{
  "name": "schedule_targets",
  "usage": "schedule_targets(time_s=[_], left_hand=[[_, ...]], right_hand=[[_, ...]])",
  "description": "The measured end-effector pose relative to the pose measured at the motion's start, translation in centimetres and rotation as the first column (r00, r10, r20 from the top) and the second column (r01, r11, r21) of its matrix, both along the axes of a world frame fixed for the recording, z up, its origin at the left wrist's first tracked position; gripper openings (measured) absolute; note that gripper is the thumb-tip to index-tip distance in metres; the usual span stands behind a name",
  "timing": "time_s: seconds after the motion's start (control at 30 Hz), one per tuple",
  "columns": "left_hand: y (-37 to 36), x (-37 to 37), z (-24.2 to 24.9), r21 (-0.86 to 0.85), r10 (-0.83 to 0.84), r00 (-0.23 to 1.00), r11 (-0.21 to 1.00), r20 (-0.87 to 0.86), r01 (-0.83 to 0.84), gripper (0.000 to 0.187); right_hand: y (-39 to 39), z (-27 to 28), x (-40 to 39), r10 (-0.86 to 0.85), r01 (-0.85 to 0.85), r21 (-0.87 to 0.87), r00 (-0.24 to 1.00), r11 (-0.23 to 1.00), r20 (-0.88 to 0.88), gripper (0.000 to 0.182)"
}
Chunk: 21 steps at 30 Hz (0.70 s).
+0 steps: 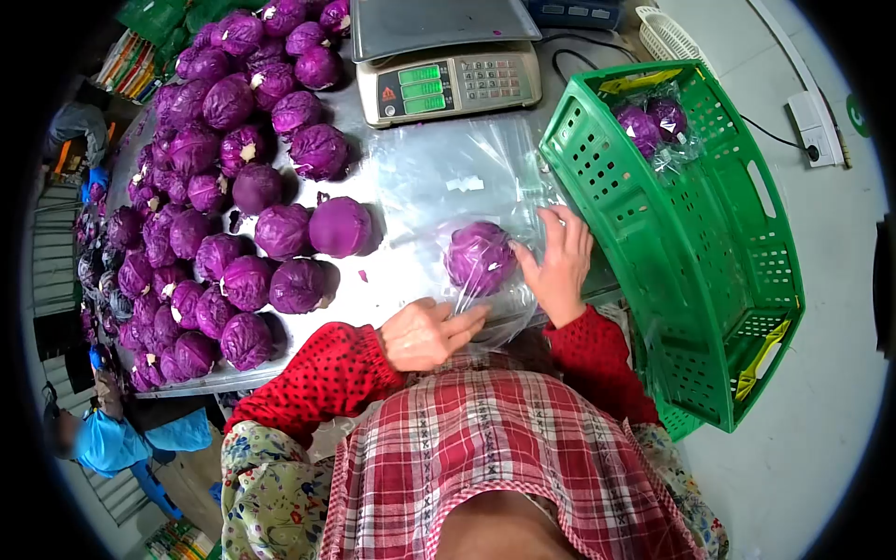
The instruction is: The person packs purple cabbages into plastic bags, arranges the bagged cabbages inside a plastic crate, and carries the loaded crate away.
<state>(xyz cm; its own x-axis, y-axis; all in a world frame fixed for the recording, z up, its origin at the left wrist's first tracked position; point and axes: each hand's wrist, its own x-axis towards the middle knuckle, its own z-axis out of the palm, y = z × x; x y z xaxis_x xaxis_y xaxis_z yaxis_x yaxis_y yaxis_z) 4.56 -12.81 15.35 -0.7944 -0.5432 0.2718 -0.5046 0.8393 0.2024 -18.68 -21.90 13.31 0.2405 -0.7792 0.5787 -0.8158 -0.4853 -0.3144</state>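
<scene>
A purple cabbage [480, 259] sits inside a clear plastic bag [509, 322] on the metal table, close to the front edge. My left hand [427, 336] is at the bag's near left side, its fingers closed on the loose film. On the cabbage's right side, my right hand [560, 266] rests with thumb and fingers apart, the thumb touching the bagged cabbage. Beyond it lies a flat stack of clear bags [448, 173] with a small white label on top.
Many loose purple cabbages [229, 103] cover the table's left side. A digital scale [448, 84] with lit green displays stands at the back. On the right, a green crate [667, 243] holds two wrapped cabbages [653, 123]. A person in blue [117, 439] is at the far left.
</scene>
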Motion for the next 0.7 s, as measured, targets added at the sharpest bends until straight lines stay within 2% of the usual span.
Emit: schedule_targets(time_s=[0.03, 0.07, 0.1, 0.13, 0.2, 0.23, 0.27, 0.3, 0.33, 0.4, 0.47, 0.5, 0.53, 0.6, 0.63, 0.67, 0.7], left_hand=[[0.5, 0.3, -0.1, -0.01, 0.001, 1.0, 1.0, 0.004, -0.001, 0.047], [1.1, 0.5, 0.0, 0.038, 0.02, 0.999, 0.999, 0.03, -0.021, 0.041], [1.4, 0.8, -0.1, 0.086, 0.041, 0.998, 0.995, 0.056, -0.046, 0.035], [1.4, 1.0, -0.7, 0.078, 0.048, 0.997, 0.996, 0.057, -0.053, 0.035], [0.9, 1.1, -1.8, 0.033, 0.073, 0.962, 0.996, 0.264, -0.085, 0.022], [0.2, 1.4, -2.4, -0.012, 0.1, 0.987, 0.995, 0.129, -0.099, 0.018], [-0.7, 1.7, -0.7, -0.022, 0.099, 0.987, 0.995, 0.126, -0.097, 0.018], [-1.4, 1.9, 2.8, -0.05, 0.121, 0.986, 0.991, -0.118, -0.128, 0.018], [-1.6, 2.0, 5.9, -0.054, 0.133, 0.925, 0.985, -0.356, -0.162, 0.019], [-3.2, 4.6, 9.5, -0.092, 0.249, 0.886, 0.947, -0.391, -0.307, 0.018], [-3.6, 5.2, 12.3, -0.03, 0.279, 0.849, 0.945, -0.449, -0.326, 0.02], [-3.3, 5.2, 14.1, -0.124, 0.185, 0.888, 0.958, -0.42, -0.258, 0.02], [-3.6, 4.8, 15.6, -0.228, 0.088, 0.885, 0.95, -0.457, -0.212, 0.021], [-4.8, 6.6, 13.5, 0.023, 0.263, 0.875, 0.96, -0.405, -0.278, 0.021], [-5.4, 7.0, 11.7, 0.118, 0.342, 0.818, 0.938, -0.462, -0.326, 0.02], [-4.9, 6.9, 12.6, 0.104, 0.321, 0.825, 0.945, -0.464, -0.31, 0.02], [-4.2, 6.9, 14.4, -0.051, 0.247, 0.837, 0.949, -0.488, -0.31, 0.019]], right_hand=[[-0.5, -0.2, -0.2, 0.014, -0.017, -0.059, 0.999, 0.998, -0.047, 0.039], [-0.4, -2.3, -0.7, -0.005, 0.023, 0.168, 0.994, 0.986, -0.105, 0.037], [-0.5, -4.0, -1.0, -0.009, 0.073, 0.385, 0.986, 0.92, -0.165, 0.035], [-0.8, -4.8, -1.1, -0.003, 0.066, 0.377, 0.987, 0.924, -0.164, 0.035], [-1.0, -5.1, -1.0, 0.036, 0.049, 0.646, 0.992, 0.761, -0.118, 0.022], [-1.7, -5.0, -1.4, 0.007, -0.074, 0.706, 0.995, 0.704, 0.098, 0.019], [-2.6, -2.5, -1.3, 0.006, -0.072, 0.699, 0.995, 0.711, 0.096, 0.019], [-3.2, 1.5, -1.3, 0.082, -0.212, 0.579, 0.967, 0.787, 0.243, 0.018], [-3.1, 5.1, -1.3, 0.168, -0.333, 0.443, 0.913, 0.832, 0.371, 0.018], [-3.6, 9.7, -0.8, 0.165, -0.336, 0.396, 0.899, 0.855, 0.406, 0.017], [-4.4, 12.7, -0.5, 0.237, -0.374, 0.39, 0.904, 0.841, 0.357, 0.017], [-4.3, 14.3, -0.4, 0.296, -0.407, 0.408, 0.904, 0.817, 0.31, 0.016], [-3.5, 16.7, 0.3, 0.281, -0.429, 0.426, 0.887, 0.797, 0.367, 0.016], [-4.5, 15.9, 1.5, 0.342, -0.466, 0.274, 0.852, 0.841, 0.397, 0.018], [-4.9, 14.5, 1.6, 0.353, -0.417, 0.351, 0.906, 0.838, 0.234, 0.018], [-5.2, 13.5, 1.6, 0.354, -0.349, 0.411, 0.933, 0.842, 0.068, 0.018], [-4.4, 15.3, 2.0, 0.329, -0.393, 0.401, 0.918, 0.828, 0.222, 0.019]])
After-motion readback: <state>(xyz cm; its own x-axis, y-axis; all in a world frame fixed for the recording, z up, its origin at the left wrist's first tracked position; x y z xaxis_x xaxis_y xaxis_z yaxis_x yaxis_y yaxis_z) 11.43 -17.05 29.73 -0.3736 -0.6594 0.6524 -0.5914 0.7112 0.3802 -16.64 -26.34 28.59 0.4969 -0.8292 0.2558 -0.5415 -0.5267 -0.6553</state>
